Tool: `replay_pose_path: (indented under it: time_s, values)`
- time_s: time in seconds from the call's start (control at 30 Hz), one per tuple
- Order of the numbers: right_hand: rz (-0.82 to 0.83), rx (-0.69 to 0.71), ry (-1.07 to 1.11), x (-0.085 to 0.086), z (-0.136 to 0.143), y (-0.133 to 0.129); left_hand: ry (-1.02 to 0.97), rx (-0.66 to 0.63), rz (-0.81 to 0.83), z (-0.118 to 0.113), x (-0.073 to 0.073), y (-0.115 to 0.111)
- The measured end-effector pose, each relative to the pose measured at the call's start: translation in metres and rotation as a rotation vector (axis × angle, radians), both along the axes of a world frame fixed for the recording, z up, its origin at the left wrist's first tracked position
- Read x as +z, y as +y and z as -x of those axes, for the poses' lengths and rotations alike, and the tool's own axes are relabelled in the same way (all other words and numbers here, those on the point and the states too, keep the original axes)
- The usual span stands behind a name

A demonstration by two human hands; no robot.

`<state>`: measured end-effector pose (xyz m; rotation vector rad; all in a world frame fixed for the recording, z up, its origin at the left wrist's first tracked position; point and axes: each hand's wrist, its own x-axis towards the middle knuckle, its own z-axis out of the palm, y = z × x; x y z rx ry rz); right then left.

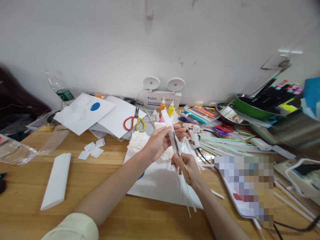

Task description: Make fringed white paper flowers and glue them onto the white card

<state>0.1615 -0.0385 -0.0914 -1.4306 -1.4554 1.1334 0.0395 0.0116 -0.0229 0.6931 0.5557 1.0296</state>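
My left hand pinches a white paper strip between thumb and fingers, with the other fingers stretched behind it. In my right hand are gold-handled scissors, their blades pointing up along the strip, close to my left fingers. Beneath both hands lies a white sheet with thin cut strips near its right edge. White crumpled pieces are heaped on the sheet's upper left, and more show behind my left hand.
Red-and-yellow-handled scissors rest on papers at the back. A white glue gun stands right of my hands, near many straws. A tablet-like device lies at right, a folded white paper and small squares at left.
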Motion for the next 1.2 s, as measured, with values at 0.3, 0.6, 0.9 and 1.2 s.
replay_pose_path:
  time_s: [0.3, 0.6, 0.9, 1.2]
  values:
    - [0.041, -0.014, 0.09, 0.001, 0.001, 0.0, 0.1, 0.02, -0.039, -0.004, 0.0, -0.002]
    - [0.015, -0.016, 0.078, -0.001, 0.0, 0.001, 0.307, 0.139, -0.283, 0.002, -0.001, 0.005]
    - [0.032, -0.015, 0.099, 0.0, -0.001, 0.001, 0.465, 0.164, -0.399, 0.006, -0.007, 0.009]
    - [0.032, -0.032, 0.118, 0.002, -0.001, 0.001, 0.52, 0.151, -0.482, 0.005, -0.006, 0.008]
